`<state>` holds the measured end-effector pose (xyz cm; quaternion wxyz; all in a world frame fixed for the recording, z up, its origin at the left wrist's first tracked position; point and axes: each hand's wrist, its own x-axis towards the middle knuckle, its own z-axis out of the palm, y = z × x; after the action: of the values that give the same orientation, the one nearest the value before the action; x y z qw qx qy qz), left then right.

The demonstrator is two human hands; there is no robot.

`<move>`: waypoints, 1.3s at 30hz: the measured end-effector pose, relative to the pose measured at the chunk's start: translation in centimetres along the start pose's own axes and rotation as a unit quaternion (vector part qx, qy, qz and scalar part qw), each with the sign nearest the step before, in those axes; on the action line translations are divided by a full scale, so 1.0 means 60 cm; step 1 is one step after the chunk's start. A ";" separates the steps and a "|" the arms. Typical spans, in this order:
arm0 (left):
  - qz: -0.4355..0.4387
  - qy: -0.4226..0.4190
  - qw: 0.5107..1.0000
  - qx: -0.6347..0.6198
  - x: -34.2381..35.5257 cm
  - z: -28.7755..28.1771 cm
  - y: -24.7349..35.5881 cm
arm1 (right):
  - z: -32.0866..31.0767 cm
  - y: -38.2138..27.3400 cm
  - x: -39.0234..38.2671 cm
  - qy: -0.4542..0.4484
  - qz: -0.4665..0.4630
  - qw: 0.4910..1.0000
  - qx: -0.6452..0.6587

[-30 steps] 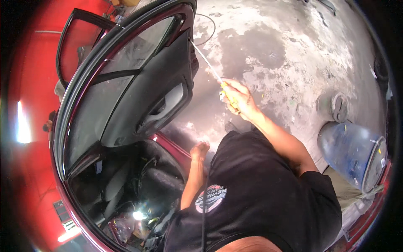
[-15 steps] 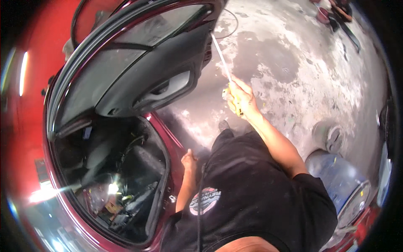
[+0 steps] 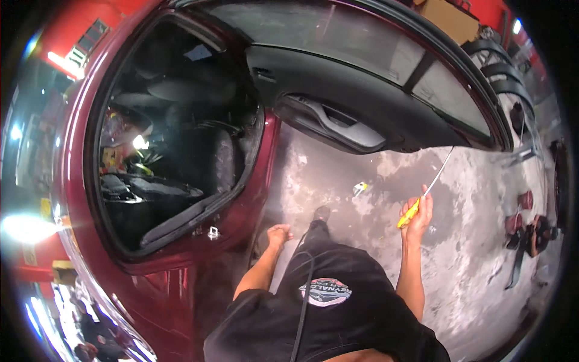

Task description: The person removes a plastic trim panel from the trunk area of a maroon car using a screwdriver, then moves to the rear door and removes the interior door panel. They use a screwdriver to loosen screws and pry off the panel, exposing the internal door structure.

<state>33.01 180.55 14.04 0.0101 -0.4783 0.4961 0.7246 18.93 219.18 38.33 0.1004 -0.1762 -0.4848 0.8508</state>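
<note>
I see the right hand (image 3: 418, 217) clamped on a yellow-handled screwdriver (image 3: 409, 213), its tip by the open door (image 3: 377, 99); pressed at that slant, it could skid and scratch the door. The left hand (image 3: 278, 234), apart from it, looks half-curled

Right hand's grip (image 3: 418, 221) wrapped around yellow-handled screwdriver (image 3: 409, 214), thin shaft (image 3: 440, 170) slanting up toward lower edge of open car door (image 3: 374, 102); tip contact unclear. Left hand's grip (image 3: 279, 234) loosely curled, near maroon car body (image 3: 235, 226). Small yellow-and-white object (image 3: 360, 189) on mottled grey floor (image 3: 316, 172). Cardboard box (image 3: 449, 21) beyond door.
</note>
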 end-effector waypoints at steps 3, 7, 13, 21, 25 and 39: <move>-0.007 -0.002 0.999 -0.038 0.018 0.028 0.000 | -0.034 0.038 -0.002 -0.001 -0.003 0.997 -0.074; -0.006 -0.046 0.992 -0.114 0.019 0.104 0.103 | -0.070 0.116 -0.062 -0.058 0.034 0.964 -0.256; 0.035 -0.195 0.943 -0.267 0.003 0.230 0.285 | 0.107 0.133 -0.053 -0.282 0.096 0.817 -0.494; -0.031 -0.264 0.869 -0.416 0.136 0.234 0.410 | 0.312 0.196 0.035 -0.382 -0.022 0.657 -0.650; -0.041 -0.228 0.881 -0.413 0.191 0.209 0.458 | 0.411 0.215 0.062 -0.410 -0.049 0.622 -0.665; 0.028 -0.210 0.927 -0.308 0.267 0.208 0.524 | 0.443 0.293 0.130 -0.359 0.151 0.670 -0.631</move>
<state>0.39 166.32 25.71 -0.0538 -0.2803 0.2482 0.9257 1.20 191.91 34.08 -0.3469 0.0506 -0.8716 0.3427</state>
